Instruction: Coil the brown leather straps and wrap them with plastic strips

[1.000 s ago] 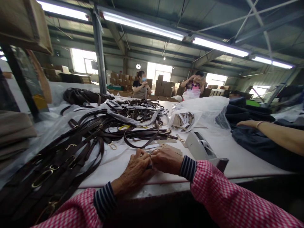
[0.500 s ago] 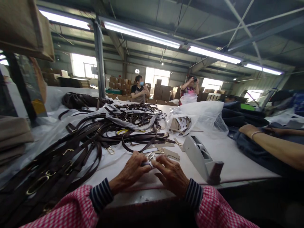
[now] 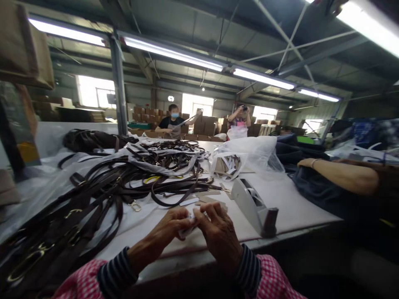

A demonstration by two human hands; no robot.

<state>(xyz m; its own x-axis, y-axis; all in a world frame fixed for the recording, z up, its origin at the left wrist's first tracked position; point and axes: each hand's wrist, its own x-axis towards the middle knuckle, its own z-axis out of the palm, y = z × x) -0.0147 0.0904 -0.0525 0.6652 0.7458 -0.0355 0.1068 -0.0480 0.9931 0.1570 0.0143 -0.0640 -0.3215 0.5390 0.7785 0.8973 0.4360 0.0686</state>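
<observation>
My left hand (image 3: 170,229) is closed on a small white piece (image 3: 184,233) that looks like thin paper or foam; fingers partly cover it. My right hand (image 3: 218,228) pinches the same piece from the other side, thumb and fingertips meeting those of the left. Whatever may lie inside the white piece is hidden. Just beyond the fingers, flat beige strips (image 3: 207,199) and a white strip (image 3: 189,201) lie on the table (image 3: 289,207). To the left spreads a pile of dark brown straps (image 3: 102,195) with gold-coloured clasps (image 3: 135,206).
A grey tape dispenser (image 3: 249,203) stands right of my hands. Behind it lies a clear plastic bag (image 3: 255,151) with strips inside. At the right, another person's arm (image 3: 339,174) rests on dark cloth (image 3: 314,195). Two people stand across the table, before stacked boxes (image 3: 205,126).
The gold-coloured clasp seen between my fingertips is now out of sight, and the white piece shows instead. My hands have drawn closer together. The view has turned right.
</observation>
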